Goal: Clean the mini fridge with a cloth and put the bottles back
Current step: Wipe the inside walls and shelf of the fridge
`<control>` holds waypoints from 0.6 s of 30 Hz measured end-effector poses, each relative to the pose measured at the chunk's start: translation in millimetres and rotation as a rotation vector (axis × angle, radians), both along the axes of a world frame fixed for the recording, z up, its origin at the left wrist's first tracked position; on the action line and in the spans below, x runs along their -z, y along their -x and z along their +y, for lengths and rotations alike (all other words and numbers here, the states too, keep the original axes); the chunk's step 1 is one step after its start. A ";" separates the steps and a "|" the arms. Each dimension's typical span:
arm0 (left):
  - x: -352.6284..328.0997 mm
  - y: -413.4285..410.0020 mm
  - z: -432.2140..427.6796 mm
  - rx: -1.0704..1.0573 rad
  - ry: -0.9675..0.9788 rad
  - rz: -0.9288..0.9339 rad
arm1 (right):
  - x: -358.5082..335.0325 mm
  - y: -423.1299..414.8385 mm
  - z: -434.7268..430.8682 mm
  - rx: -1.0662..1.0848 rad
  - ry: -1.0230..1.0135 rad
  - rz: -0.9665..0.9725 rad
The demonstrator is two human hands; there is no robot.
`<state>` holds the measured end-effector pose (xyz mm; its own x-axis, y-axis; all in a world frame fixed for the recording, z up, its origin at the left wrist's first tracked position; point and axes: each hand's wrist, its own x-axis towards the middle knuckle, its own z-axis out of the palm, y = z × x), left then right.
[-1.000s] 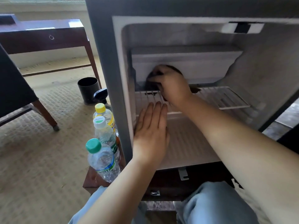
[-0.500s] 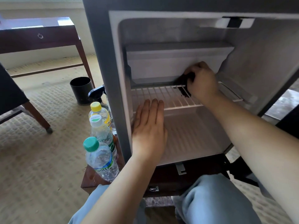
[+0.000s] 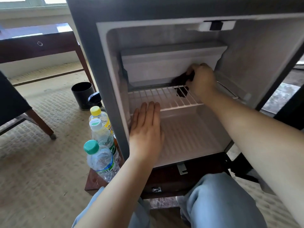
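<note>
right hand (image 3: 201, 79) grips dark cloth (image 3: 181, 79) against the freezer box (image 3: 164, 66), lower than before.
left hand (image 3: 145, 129) flat, open; bottles (image 3: 102, 145) wait outside.

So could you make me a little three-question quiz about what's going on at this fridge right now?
1. True or false: the bottles are back on the wire shelf.
2. Which hand holds the dark cloth? A) left hand B) right hand
3. How many capped bottles stand beside the mini fridge?

Key
1. False: the shelf carries no bottles.
2. B; the left hand lies flat, open, at the fridge's lower left edge.
3. Three: the yellow-capped bottle, the white-capped bottle and the green-capped bottle.
</note>
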<state>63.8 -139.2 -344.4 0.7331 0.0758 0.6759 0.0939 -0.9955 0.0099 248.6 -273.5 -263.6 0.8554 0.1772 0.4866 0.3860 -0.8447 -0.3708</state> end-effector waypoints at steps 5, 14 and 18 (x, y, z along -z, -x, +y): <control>-0.3 -1.0 -1.5 -0.013 0.002 0.011 | -8.4 33.4 53.2 -0.374 -0.103 -0.264; 2.0 -1.2 2.2 0.014 0.001 0.006 | 3.0 9.8 24.9 -0.272 0.130 -0.174; 1.4 -1.3 -1.7 -0.005 0.020 -0.005 | 1.0 -18.0 -42.3 0.073 0.021 -0.097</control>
